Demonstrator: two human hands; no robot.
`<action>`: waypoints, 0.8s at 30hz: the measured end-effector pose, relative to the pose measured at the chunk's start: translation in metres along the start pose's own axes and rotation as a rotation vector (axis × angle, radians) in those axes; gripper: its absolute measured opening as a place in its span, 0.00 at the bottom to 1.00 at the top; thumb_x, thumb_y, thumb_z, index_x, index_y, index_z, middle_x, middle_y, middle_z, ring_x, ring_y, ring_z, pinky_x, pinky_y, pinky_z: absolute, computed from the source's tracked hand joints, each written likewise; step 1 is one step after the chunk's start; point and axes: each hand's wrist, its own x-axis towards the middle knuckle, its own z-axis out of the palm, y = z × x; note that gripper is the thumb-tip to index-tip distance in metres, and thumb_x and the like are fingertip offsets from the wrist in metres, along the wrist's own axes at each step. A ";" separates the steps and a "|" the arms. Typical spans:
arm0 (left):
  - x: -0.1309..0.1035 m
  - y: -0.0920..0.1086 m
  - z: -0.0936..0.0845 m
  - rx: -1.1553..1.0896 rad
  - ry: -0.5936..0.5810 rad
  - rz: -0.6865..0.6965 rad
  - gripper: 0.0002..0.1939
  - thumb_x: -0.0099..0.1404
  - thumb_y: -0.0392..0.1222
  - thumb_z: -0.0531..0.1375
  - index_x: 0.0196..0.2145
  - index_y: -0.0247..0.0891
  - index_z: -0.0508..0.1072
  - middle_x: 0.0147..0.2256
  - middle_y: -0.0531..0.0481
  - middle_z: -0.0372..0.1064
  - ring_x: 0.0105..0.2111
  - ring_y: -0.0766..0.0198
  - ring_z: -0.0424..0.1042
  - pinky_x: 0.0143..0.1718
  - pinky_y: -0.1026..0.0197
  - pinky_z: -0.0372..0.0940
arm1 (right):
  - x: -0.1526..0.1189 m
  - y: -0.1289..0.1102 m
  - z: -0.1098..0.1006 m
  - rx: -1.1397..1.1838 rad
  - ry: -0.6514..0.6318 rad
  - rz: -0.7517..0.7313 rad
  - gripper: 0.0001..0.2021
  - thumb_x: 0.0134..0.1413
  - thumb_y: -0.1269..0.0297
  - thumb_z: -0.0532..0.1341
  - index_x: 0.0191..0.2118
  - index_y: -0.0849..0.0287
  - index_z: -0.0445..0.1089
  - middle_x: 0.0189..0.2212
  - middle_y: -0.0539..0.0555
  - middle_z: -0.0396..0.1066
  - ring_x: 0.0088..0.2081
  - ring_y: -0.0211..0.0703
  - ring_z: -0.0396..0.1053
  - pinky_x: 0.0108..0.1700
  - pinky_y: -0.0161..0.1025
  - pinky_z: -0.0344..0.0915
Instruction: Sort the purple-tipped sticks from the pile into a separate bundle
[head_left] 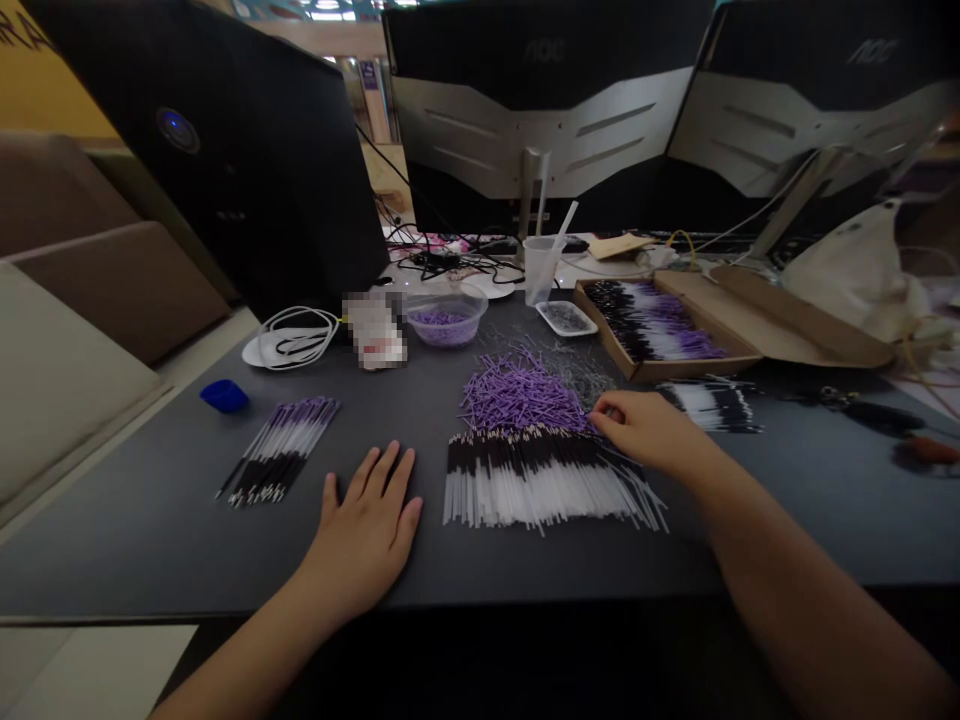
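My left hand lies flat on the dark table, fingers spread, holding nothing. It is between a bundle of purple, white and black sticks and a wide row of black-and-white sticks. My right hand has its fingertips pinched at the right edge of a heap of short purple pieces; whatever is between them is too small to make out. Behind that heap lie thin clear pieces.
At the back stand a plastic bowl of purple pieces, a small white tray and a cup with a straw. An open cardboard box of sticks sits right. A blue scoop is left. Monitors and a computer case stand behind.
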 end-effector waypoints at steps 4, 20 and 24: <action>0.008 -0.001 -0.016 0.027 -0.045 0.048 0.30 0.69 0.50 0.42 0.65 0.37 0.54 0.66 0.43 0.46 0.64 0.47 0.47 0.60 0.38 0.50 | 0.015 -0.001 0.006 -0.106 -0.042 -0.019 0.12 0.56 0.56 0.54 0.32 0.56 0.70 0.27 0.53 0.72 0.28 0.43 0.67 0.28 0.36 0.54; 0.034 0.039 -0.051 -0.029 -0.201 0.082 0.20 0.67 0.48 0.44 0.41 0.36 0.72 0.41 0.39 0.73 0.41 0.49 0.73 0.40 0.49 0.67 | 0.013 -0.016 0.015 0.039 0.123 -0.055 0.07 0.54 0.63 0.55 0.28 0.58 0.66 0.23 0.53 0.69 0.25 0.39 0.63 0.27 0.36 0.52; 0.040 0.038 -0.055 -0.025 -0.263 0.077 0.19 0.64 0.45 0.46 0.39 0.37 0.74 0.41 0.38 0.74 0.40 0.47 0.74 0.38 0.48 0.68 | 0.000 -0.023 0.015 0.175 0.127 -0.096 0.07 0.54 0.62 0.56 0.28 0.57 0.66 0.20 0.49 0.67 0.23 0.38 0.62 0.27 0.35 0.53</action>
